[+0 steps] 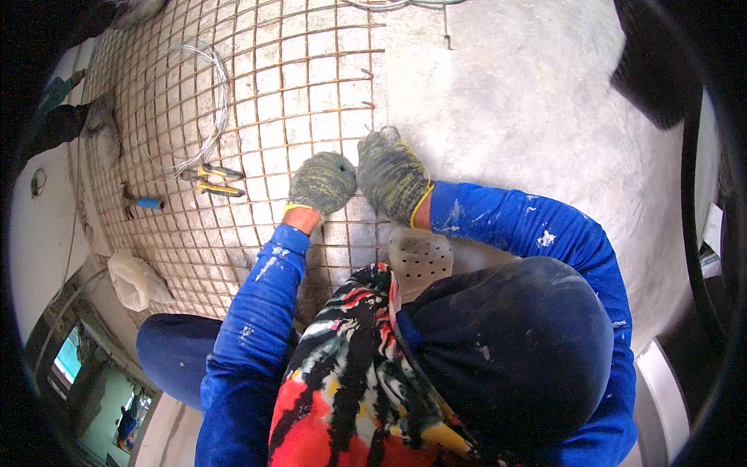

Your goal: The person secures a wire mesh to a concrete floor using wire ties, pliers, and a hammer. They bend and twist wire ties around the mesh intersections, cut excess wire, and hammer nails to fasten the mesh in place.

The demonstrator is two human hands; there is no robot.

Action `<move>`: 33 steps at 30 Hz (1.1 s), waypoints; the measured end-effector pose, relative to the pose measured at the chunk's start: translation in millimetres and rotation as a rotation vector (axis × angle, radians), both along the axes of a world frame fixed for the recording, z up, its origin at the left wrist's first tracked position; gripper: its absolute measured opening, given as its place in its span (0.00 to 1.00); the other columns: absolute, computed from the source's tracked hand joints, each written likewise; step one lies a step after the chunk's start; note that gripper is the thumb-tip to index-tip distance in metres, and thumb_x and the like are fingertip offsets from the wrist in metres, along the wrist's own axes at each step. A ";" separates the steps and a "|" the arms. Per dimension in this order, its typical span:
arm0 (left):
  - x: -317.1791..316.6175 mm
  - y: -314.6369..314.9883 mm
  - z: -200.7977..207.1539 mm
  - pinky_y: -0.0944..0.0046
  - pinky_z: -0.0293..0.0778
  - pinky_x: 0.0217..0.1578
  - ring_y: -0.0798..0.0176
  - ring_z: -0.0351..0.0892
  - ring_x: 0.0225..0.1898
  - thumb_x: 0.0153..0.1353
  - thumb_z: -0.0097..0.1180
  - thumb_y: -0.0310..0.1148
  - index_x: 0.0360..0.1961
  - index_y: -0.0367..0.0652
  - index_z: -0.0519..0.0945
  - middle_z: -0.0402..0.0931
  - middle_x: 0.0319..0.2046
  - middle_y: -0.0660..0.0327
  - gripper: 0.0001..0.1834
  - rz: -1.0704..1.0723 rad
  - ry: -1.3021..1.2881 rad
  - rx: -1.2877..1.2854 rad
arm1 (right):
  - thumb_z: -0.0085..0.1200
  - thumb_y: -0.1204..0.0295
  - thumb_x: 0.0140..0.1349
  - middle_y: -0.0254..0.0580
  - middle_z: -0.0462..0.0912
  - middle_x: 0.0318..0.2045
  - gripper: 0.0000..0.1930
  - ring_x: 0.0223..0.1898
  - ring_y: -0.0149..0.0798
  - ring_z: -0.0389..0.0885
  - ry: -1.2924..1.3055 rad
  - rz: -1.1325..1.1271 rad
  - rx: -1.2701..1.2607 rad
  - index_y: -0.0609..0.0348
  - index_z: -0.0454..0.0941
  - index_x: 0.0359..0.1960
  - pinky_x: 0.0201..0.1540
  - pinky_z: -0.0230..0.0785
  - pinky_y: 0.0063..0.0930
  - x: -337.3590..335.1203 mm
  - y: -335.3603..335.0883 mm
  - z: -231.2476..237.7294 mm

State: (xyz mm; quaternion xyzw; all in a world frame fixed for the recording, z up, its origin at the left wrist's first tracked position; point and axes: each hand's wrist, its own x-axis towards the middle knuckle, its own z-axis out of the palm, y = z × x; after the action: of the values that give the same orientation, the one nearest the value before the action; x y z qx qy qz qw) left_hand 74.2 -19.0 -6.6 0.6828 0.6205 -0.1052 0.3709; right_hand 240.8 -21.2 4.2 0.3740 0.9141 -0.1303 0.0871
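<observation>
A mesh of thin rusty steel bars (264, 93) lies over the pale floor, its cut bar ends on the right side. My left hand (323, 184), in a dark, yellow-flecked knit glove, is closed in a fist low over the mesh. Beside it, nearly touching, my right hand (394, 176) wears a matching glove and bends its fingers inward at the mesh's right border. Whatever the fingers of either hand grip is hidden by the gloves. To the left, pliers with yellow-and-black handles (221, 188) rest on the bars, jaws at a loop of thin silvery wire (224, 101).
A blue-handled tool (148, 202) lies farther left, with a crumpled whitish bag (132, 279) nearer me. My perforated pale shoe (421, 258) is just below my right wrist. Another person's dark-clothed leg (58, 128) shows at the far left. More wire (381, 4) lies at the top edge.
</observation>
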 end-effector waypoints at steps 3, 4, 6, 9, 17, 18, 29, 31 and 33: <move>-7.7 6.5 -0.3 0.44 0.79 0.47 0.40 0.85 0.41 0.60 0.56 0.40 0.34 0.42 0.88 0.85 0.38 0.45 0.14 -0.043 -0.013 0.001 | 0.53 0.67 0.60 0.60 0.84 0.48 0.19 0.51 0.56 0.82 -0.045 0.032 0.006 0.70 0.84 0.45 0.56 0.70 0.60 -1.0 1.9 15.0; -8.6 8.6 -1.1 0.44 0.79 0.47 0.40 0.84 0.41 0.60 0.56 0.40 0.34 0.42 0.88 0.85 0.38 0.45 0.14 -0.061 -0.010 -0.018 | 0.54 0.67 0.60 0.59 0.84 0.48 0.18 0.51 0.56 0.82 -0.018 0.067 0.007 0.69 0.85 0.45 0.56 0.71 0.59 -1.5 -0.3 17.2; -8.3 9.1 -2.2 0.44 0.79 0.48 0.40 0.84 0.41 0.60 0.56 0.41 0.35 0.42 0.89 0.85 0.38 0.45 0.15 -0.031 -0.018 0.003 | 0.54 0.66 0.60 0.54 0.86 0.40 0.15 0.43 0.51 0.82 0.105 -0.026 0.043 0.64 0.87 0.40 0.49 0.68 0.54 8.8 8.4 10.8; -5.8 9.2 -3.9 0.45 0.79 0.49 0.41 0.85 0.42 0.60 0.57 0.41 0.36 0.43 0.89 0.86 0.38 0.46 0.15 -0.038 0.013 -0.061 | 0.54 0.66 0.61 0.51 0.86 0.38 0.14 0.42 0.50 0.83 0.020 -0.055 0.327 0.61 0.89 0.38 0.48 0.67 0.53 11.8 9.0 -1.9; -6.4 -2.7 -3.6 0.46 0.79 0.48 0.42 0.85 0.42 0.59 0.59 0.41 0.34 0.45 0.89 0.86 0.35 0.47 0.13 0.078 -0.057 -0.027 | 0.54 0.66 0.62 0.48 0.86 0.37 0.13 0.44 0.48 0.82 0.061 0.069 0.073 0.59 0.88 0.38 0.51 0.67 0.50 5.7 7.4 -5.3; -6.3 -4.9 -4.1 0.46 0.79 0.47 0.41 0.85 0.41 0.59 0.59 0.40 0.33 0.45 0.89 0.86 0.35 0.46 0.12 0.100 -0.068 -0.023 | 0.54 0.66 0.62 0.48 0.86 0.37 0.13 0.45 0.48 0.82 0.044 0.082 0.102 0.60 0.88 0.38 0.51 0.67 0.50 8.9 6.9 -4.7; 20.7 -41.9 -6.4 0.44 0.79 0.45 0.41 0.84 0.40 0.58 0.60 0.38 0.37 0.47 0.86 0.84 0.36 0.49 0.10 0.043 -0.099 0.167 | 0.54 0.65 0.58 0.51 0.84 0.34 0.12 0.39 0.50 0.82 0.139 -0.088 0.002 0.58 0.86 0.33 0.48 0.70 0.47 19.7 -1.6 -3.7; 20.4 -43.2 -7.8 0.43 0.79 0.44 0.41 0.84 0.39 0.61 0.57 0.38 0.35 0.47 0.86 0.84 0.35 0.49 0.10 0.023 -0.088 0.297 | 0.55 0.65 0.58 0.51 0.83 0.34 0.10 0.39 0.53 0.83 0.183 -0.084 0.137 0.57 0.86 0.31 0.46 0.71 0.49 39.3 7.1 1.4; 15.1 -35.1 -10.3 0.43 0.80 0.40 0.42 0.85 0.37 0.64 0.53 0.38 0.33 0.46 0.85 0.84 0.33 0.48 0.11 -0.108 -0.045 0.283 | 0.56 0.65 0.58 0.52 0.83 0.35 0.10 0.39 0.54 0.82 0.208 -0.122 0.066 0.57 0.86 0.31 0.46 0.71 0.50 61.2 17.6 7.2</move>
State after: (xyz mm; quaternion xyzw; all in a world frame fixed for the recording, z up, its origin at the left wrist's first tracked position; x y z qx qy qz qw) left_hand 89.3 -54.0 -16.9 0.7627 0.5832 -0.0209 0.2788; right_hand 302.0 -3.7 11.5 0.4163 0.8974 -0.1431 -0.0286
